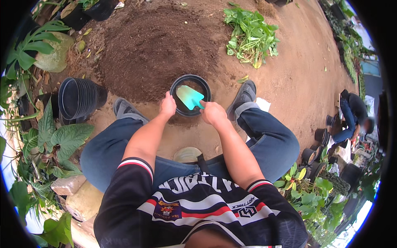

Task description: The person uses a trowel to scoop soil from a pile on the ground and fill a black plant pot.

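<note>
Between my feet stands a round black plastic plant pot (208, 90), with dark soil visible inside. My left hand (167, 104) grips the pot's rim at its left side. In my right hand (214, 112) is the handle of a turquoise garden trowel (189, 96). The trowel's blade lies over the pot's mouth, pointing up and left, its tip dulled by soil. Whether the blade touches the soil in the pot I cannot tell. Just beyond the pot spreads a broad mound of dark brown soil (155, 52).
A stack of black pots (77, 98) lies tilted at the left, near leafy plants (66, 139) and a large stone (55, 52). Pulled green plants (252, 35) lie in a heap beyond my right foot. Another person (355, 111) crouches at the far right among pots (321, 135).
</note>
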Available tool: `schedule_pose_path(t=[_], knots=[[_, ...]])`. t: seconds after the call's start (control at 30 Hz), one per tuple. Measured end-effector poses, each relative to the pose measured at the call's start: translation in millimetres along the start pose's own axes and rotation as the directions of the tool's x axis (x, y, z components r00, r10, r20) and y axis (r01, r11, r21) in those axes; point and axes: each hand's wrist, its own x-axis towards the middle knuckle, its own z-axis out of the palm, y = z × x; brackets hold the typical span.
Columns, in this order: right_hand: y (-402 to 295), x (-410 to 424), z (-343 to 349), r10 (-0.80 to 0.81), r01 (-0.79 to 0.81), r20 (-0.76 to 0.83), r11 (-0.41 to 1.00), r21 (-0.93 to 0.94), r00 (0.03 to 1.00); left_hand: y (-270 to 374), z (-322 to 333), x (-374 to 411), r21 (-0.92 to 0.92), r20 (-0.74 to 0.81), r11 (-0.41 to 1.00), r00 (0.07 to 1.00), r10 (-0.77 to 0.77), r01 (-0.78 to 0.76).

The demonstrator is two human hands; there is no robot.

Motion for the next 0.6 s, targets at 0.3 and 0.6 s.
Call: schedule_pose_path(t=[0.3,0.6], knots=[[1,16,14,0.040,-0.040,0.053,0.999,0.000,0.998,24,-7,-18,-0.354,0.174,0.911,0.972,-0.158,0.212],[3,-7,-3,0.064,-0.066,0.022,0.991,0.116,0.998,13,22,-38,-0.489,0.382,0.778,0.899,-0.216,0.395]])
